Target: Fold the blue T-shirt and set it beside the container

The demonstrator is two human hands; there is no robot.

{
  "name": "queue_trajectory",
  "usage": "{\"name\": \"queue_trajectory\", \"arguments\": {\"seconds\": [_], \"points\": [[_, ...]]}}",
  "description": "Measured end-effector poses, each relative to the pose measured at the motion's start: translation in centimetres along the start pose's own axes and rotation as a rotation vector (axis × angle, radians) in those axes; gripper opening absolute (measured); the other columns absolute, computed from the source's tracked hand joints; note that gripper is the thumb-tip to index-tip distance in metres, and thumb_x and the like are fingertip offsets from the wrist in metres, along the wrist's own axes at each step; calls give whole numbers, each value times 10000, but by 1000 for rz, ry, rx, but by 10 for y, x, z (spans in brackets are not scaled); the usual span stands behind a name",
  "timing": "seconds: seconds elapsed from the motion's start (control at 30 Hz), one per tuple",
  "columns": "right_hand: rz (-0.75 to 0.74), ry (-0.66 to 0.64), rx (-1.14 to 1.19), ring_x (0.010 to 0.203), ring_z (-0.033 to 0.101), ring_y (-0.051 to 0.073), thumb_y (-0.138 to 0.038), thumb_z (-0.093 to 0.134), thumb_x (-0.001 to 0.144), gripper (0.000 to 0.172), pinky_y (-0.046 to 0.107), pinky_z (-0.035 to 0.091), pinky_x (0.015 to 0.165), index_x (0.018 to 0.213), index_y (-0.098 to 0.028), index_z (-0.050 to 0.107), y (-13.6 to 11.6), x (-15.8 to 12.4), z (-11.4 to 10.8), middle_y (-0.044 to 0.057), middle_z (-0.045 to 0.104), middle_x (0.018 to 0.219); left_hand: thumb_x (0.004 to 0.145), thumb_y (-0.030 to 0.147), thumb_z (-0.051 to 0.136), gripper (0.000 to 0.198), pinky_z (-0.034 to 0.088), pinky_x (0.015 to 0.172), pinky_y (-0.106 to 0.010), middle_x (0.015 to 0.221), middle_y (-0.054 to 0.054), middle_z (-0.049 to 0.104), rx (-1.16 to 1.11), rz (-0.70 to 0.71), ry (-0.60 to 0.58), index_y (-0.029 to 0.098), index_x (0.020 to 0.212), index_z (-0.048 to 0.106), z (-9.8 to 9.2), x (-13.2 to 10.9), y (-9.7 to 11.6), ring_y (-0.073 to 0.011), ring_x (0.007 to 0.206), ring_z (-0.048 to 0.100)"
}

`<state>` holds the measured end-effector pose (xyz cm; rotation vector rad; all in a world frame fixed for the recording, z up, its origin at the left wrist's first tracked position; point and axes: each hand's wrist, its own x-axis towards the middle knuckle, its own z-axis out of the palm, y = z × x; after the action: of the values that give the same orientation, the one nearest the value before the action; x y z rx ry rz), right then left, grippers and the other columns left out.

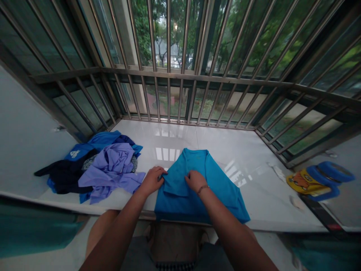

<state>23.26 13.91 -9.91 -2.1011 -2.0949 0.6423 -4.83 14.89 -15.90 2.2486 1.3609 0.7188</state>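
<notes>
A turquoise-blue T-shirt point(222, 184) lies spread on the white sill in front of me, its neckline toward the window and its lower part hanging over the front edge. Its left side is folded inward, with the sleeve lying across the body. At the left edge of that fold, my left hand point(153, 179) pinches the fabric between thumb and fingers. My right hand point(196, 181), with a thin bracelet at the wrist, is closed on the folded cloth near the shirt's middle.
To the left lies a crumpled clothes pile point(113, 169), lavender, navy and blue. At the right stand a blue-and-yellow container point(313, 180) and a dark flat object point(321, 214). Metal window bars point(169, 75) enclose the back of the glossy white sill point(239, 143).
</notes>
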Motion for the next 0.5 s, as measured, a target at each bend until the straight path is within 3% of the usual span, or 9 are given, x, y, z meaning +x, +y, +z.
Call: {"name": "queue_trajectory", "arguments": {"seconds": [0.07, 0.23, 0.37, 0.5], "points": [[-14, 3, 48, 1010, 752, 238, -318, 660, 1059, 182, 293, 510, 858, 978, -178, 744, -1, -3, 4, 128, 808, 1047, 830, 104, 614, 438, 529, 1067, -460, 1206, -89, 757, -16, 7, -5, 247, 1201, 799, -1, 0, 0, -294, 1172, 674], [33, 9, 179, 839, 764, 183, -397, 418, 1170, 319, 257, 503, 722, 1157, -202, 671, 11, -22, 12, 57, 807, 950, 822, 84, 589, 436, 530, 1069, -459, 1217, -76, 773, -37, -13, -27, 269, 1136, 826, -2, 1, -1, -289, 1177, 674], [68, -92, 200, 640, 731, 168, -365, 539, 1121, 222, 248, 497, 616, 1065, -214, 691, 24, -30, 15, -2, 781, 774, 807, 77, 603, 408, 535, 1063, -451, 1213, -63, 781, -36, -27, -37, 285, 1053, 853, -1, 2, -1, -282, 1174, 679], [79, -42, 95, 932, 790, 253, -379, 607, 1088, 248, 307, 549, 789, 1076, -172, 742, 27, -17, 4, 118, 832, 1001, 785, 76, 612, 397, 534, 1049, -444, 1181, -55, 783, -36, 7, -12, 287, 1010, 861, -1, 0, -1, -274, 1145, 686]]}}
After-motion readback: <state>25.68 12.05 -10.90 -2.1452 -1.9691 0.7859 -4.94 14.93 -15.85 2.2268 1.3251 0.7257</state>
